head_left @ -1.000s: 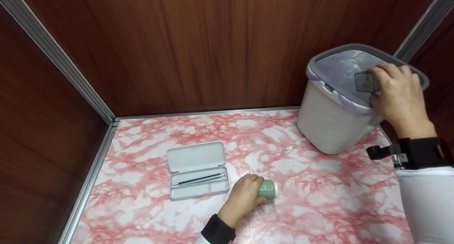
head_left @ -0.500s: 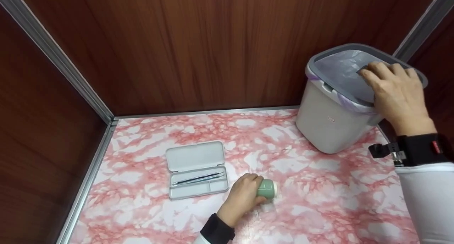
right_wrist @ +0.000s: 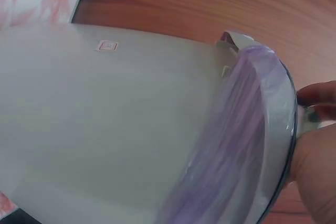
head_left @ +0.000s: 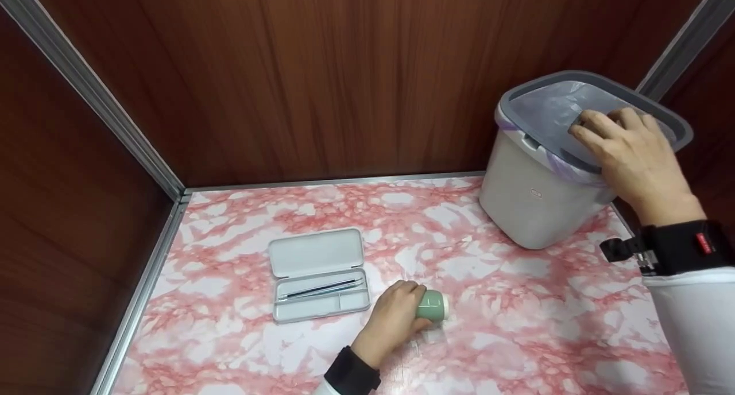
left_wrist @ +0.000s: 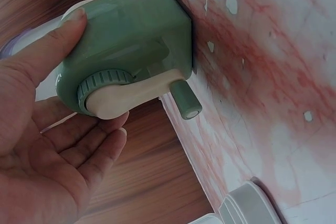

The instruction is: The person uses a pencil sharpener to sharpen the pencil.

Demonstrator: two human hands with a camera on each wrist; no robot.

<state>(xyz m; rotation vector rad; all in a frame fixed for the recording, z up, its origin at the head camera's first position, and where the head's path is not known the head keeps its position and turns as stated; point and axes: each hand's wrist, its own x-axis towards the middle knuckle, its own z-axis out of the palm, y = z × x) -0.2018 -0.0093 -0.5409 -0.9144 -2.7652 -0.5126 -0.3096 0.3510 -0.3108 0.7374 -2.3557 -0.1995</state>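
Observation:
A green hand-crank pencil sharpener (left_wrist: 134, 30) stands on the table in front of me. My left hand (head_left: 390, 317) holds it from the left, thumb on top; its cream crank ends in a green knob (left_wrist: 187, 100). Over the mouth of the trash bin (head_left: 531, 197), my right hand (head_left: 640, 157) grips a small dark see-through box (head_left: 576, 120), which looks like the sharpener's shavings drawer. Fingers cover most of the box in the head view. The right wrist view shows only a bit of it behind the bin's rim, so its contents are hidden.
An open grey pencil case (head_left: 318, 257) lies left of the sharpener, with a few thin pencils (head_left: 321, 290) inside. The bin has a dark grey rim and a purplish liner bag (head_left: 551, 105). Brown wood-grain panels (head_left: 333, 85) enclose the red-and-white marbled table (head_left: 402, 211).
My right hand has turned the box from facing me to tipped over the bin, and has shifted slightly left. My left hand and the sharpener have stayed put.

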